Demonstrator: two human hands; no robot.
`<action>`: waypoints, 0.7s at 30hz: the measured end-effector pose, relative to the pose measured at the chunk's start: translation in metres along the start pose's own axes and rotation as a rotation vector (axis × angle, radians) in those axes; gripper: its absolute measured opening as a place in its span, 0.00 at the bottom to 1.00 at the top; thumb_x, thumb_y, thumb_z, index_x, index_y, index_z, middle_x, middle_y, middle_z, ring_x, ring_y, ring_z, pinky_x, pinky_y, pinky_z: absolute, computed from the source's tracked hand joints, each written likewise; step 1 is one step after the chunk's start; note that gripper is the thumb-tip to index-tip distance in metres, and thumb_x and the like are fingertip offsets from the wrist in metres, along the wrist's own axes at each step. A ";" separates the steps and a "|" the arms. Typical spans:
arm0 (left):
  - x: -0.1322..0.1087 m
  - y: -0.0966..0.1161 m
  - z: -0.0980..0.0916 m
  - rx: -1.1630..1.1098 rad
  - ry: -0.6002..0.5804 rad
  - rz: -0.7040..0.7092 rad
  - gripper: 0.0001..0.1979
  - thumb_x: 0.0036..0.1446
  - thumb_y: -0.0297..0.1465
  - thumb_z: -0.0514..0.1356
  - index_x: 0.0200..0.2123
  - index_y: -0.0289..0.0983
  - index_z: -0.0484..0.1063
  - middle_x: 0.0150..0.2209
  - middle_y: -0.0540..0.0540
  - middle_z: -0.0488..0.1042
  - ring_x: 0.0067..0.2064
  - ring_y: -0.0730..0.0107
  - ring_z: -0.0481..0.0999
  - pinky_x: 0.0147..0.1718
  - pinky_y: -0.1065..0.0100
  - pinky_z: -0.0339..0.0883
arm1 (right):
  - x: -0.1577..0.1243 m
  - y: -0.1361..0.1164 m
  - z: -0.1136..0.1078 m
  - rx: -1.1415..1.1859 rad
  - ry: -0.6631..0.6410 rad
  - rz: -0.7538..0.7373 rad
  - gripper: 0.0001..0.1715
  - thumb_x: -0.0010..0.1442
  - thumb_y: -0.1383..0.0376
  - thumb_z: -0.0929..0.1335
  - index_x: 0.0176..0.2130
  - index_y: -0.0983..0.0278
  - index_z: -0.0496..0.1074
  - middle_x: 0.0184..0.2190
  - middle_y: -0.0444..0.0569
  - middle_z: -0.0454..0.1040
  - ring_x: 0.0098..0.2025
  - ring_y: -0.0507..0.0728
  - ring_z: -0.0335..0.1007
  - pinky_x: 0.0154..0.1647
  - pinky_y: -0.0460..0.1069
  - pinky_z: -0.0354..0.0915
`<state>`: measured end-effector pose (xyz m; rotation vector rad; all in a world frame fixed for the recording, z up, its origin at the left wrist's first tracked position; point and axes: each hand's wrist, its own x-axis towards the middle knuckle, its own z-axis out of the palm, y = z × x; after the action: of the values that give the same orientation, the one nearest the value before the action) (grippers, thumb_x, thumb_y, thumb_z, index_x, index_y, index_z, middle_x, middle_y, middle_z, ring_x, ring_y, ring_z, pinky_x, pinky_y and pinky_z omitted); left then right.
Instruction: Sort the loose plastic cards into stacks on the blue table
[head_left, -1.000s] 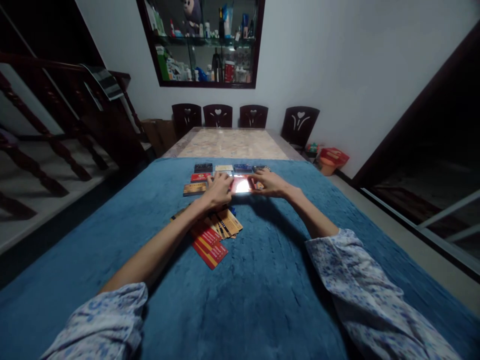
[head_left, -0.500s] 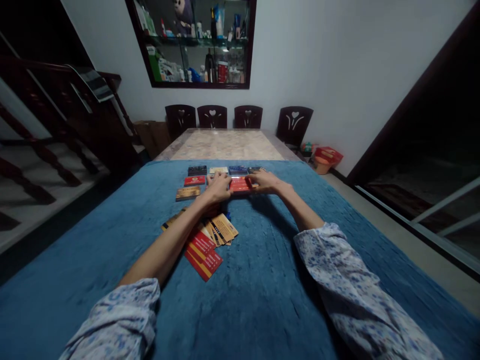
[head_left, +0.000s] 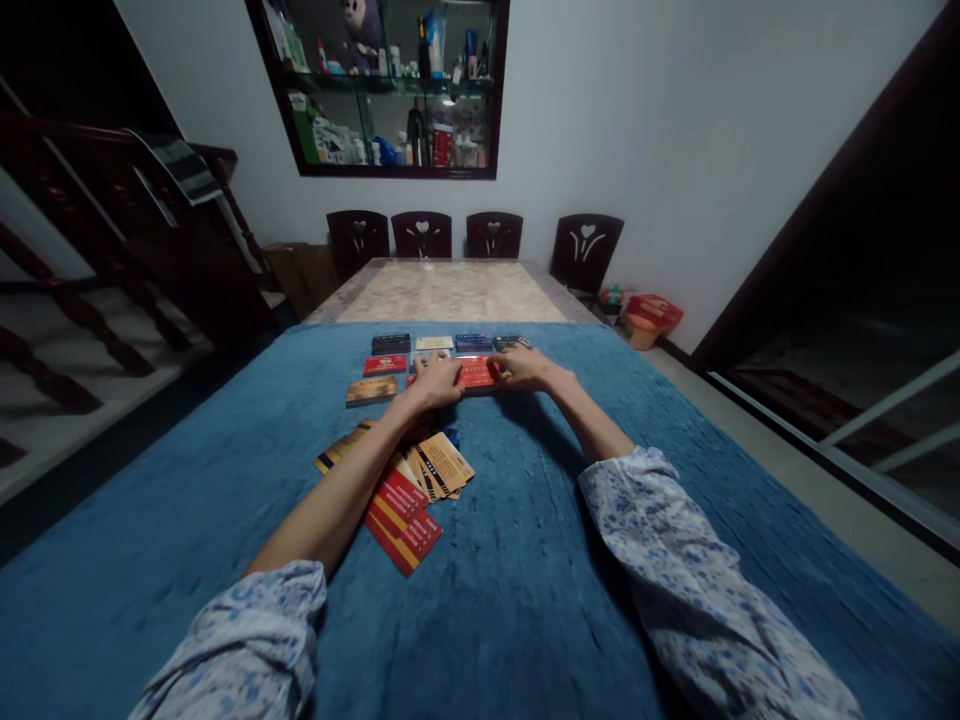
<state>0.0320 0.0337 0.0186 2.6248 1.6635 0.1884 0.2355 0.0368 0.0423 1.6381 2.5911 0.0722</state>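
A stack of red cards [head_left: 478, 373] lies on the blue cloth with both my hands on its ends. My left hand [head_left: 435, 385] has its thumb and fingers closed round the left end. From the right, my right hand [head_left: 529, 368] pinches the other end. Behind are a black card stack [head_left: 391, 343], a cream stack [head_left: 434, 342], a blue stack [head_left: 473, 342] and a dark stack [head_left: 517, 341]. Left of my left hand are another red stack [head_left: 385, 365] and a brown-gold stack [head_left: 371, 390]. Loose red cards [head_left: 405, 525] and yellow cards [head_left: 444, 462] are fanned out nearer me, partly under my left forearm.
The blue cloth [head_left: 517, 600] covers the near part of the table; the bare marble-patterned top [head_left: 450, 290] shows beyond it. Several dark chairs [head_left: 422, 234] stand at the far end. An orange bin [head_left: 643, 330] sits on the floor at the right.
My hands stay on the red card stack, with my left hand shifted slightly nearer me. The whole view has shifted a little; the other card stacks look unmoved.
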 end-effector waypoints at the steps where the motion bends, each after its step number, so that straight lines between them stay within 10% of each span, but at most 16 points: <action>1: 0.001 -0.001 0.001 0.000 -0.005 0.002 0.13 0.58 0.29 0.59 0.47 0.38 0.74 0.57 0.35 0.74 0.66 0.41 0.58 0.58 0.36 0.54 | 0.001 0.000 0.001 -0.001 0.003 -0.003 0.23 0.61 0.56 0.69 0.54 0.58 0.74 0.52 0.57 0.75 0.56 0.67 0.68 0.48 0.54 0.66; 21: 0.004 -0.008 0.011 0.000 -0.016 0.036 0.16 0.60 0.32 0.58 0.51 0.40 0.75 0.60 0.36 0.69 0.65 0.41 0.57 0.57 0.41 0.55 | 0.007 -0.001 0.012 0.054 -0.026 0.035 0.25 0.60 0.55 0.70 0.55 0.59 0.74 0.56 0.60 0.73 0.59 0.71 0.64 0.51 0.61 0.67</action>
<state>0.0279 0.0417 0.0076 2.6504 1.6130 0.1680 0.2327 0.0427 0.0299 1.6902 2.5674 -0.0177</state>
